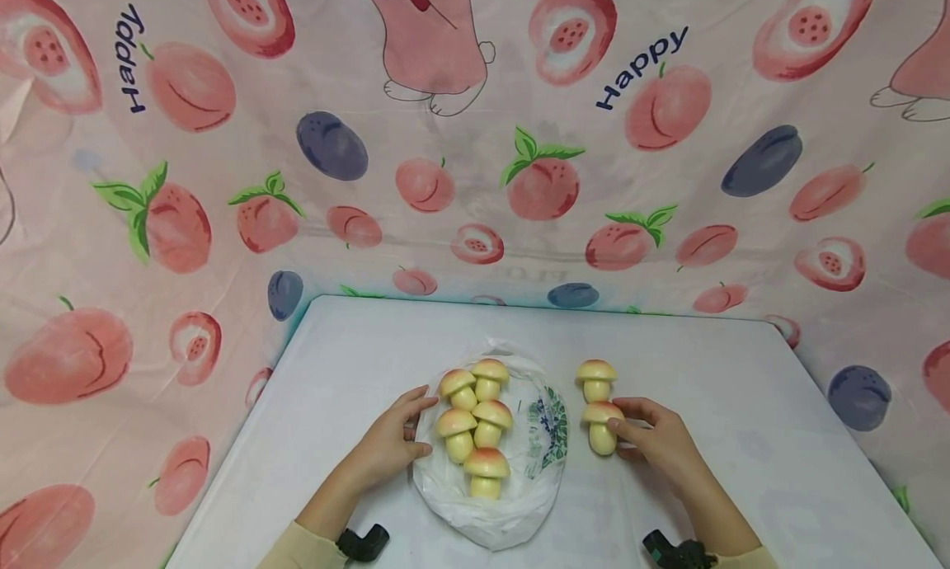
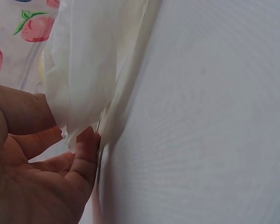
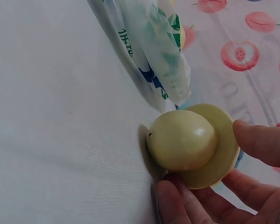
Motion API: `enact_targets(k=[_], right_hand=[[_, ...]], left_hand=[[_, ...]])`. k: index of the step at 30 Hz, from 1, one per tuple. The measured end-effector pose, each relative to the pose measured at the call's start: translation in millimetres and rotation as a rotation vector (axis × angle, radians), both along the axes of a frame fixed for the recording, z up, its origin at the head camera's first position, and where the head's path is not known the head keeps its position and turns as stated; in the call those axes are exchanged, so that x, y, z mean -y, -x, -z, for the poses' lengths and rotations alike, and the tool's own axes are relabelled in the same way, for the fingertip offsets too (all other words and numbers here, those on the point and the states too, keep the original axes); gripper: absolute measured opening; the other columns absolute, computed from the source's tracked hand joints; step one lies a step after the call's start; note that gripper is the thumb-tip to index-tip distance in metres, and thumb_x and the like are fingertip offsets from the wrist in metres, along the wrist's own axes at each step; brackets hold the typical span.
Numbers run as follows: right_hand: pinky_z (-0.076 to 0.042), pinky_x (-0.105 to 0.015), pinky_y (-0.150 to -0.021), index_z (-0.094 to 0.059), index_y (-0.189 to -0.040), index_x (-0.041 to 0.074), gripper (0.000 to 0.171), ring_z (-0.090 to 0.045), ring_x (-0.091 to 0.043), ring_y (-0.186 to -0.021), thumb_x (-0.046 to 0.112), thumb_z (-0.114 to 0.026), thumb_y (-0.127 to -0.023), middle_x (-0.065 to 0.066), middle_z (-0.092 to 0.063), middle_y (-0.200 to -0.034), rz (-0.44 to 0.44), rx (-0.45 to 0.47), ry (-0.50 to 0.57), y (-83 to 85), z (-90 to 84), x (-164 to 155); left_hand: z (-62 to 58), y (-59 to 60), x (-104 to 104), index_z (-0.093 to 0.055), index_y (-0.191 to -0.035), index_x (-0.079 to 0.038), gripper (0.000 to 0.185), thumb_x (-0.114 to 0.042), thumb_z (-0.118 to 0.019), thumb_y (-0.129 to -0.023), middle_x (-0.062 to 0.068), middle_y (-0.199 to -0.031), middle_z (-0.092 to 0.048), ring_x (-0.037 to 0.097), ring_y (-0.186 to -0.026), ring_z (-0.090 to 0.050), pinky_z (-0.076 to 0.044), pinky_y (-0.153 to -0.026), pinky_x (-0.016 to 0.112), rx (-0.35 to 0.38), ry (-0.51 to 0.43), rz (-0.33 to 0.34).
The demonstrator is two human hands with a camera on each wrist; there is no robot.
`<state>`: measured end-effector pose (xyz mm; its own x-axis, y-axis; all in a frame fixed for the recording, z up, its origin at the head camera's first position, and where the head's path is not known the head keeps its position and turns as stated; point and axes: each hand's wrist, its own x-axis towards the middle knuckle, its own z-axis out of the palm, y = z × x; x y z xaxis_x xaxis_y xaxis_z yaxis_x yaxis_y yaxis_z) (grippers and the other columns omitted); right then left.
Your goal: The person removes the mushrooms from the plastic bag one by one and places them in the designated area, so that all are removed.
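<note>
My right hand (image 1: 656,441) holds a yellow toy mushroom (image 1: 602,439) with a reddish top, thumb and fingers at its cap. Close up in the right wrist view, the smooth rounded stem of this toy mushroom (image 3: 184,140) points toward the bag, a small dark hole at its end. Just behind it stands another toy mushroom (image 1: 596,381). To the left lies a white plastic bag (image 1: 512,515) with green print, bearing several more toy mushrooms (image 1: 487,474). My left hand (image 1: 389,441) touches the bag's left edge, thumb and fingers apart with crumpled film (image 2: 79,88) between them.
Everything lies on a white-covered table (image 1: 742,420). A fruit-patterned cloth (image 1: 460,140) hangs behind it and along the sides. Black devices are strapped at the left wrist (image 1: 364,544) and right wrist (image 1: 679,550), near the table's front.
</note>
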<state>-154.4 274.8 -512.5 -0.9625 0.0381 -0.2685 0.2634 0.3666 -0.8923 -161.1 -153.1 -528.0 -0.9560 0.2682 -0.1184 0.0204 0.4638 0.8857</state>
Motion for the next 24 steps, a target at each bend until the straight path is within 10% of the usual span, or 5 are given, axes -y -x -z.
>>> enact_targets(k=[24], right_hand=[[-0.067, -0.04, -0.084, -0.053, -0.152, -0.005, 0.059, -0.071, -0.023, -0.117, 0.023, -0.073, -0.104, -0.031, -0.053, -0.156, -0.022, 0.001, -0.001, 1.5, -0.2, -2.3]], left_hand=[[0.6, 0.9, -0.1, -0.058, -0.153, -0.007, 0.073, 0.012, -0.078, -0.086, 0.013, -0.176, -0.033, 0.029, -0.116, -0.069, -0.063, -0.089, 0.033, 0.01, -0.014, 0.005]])
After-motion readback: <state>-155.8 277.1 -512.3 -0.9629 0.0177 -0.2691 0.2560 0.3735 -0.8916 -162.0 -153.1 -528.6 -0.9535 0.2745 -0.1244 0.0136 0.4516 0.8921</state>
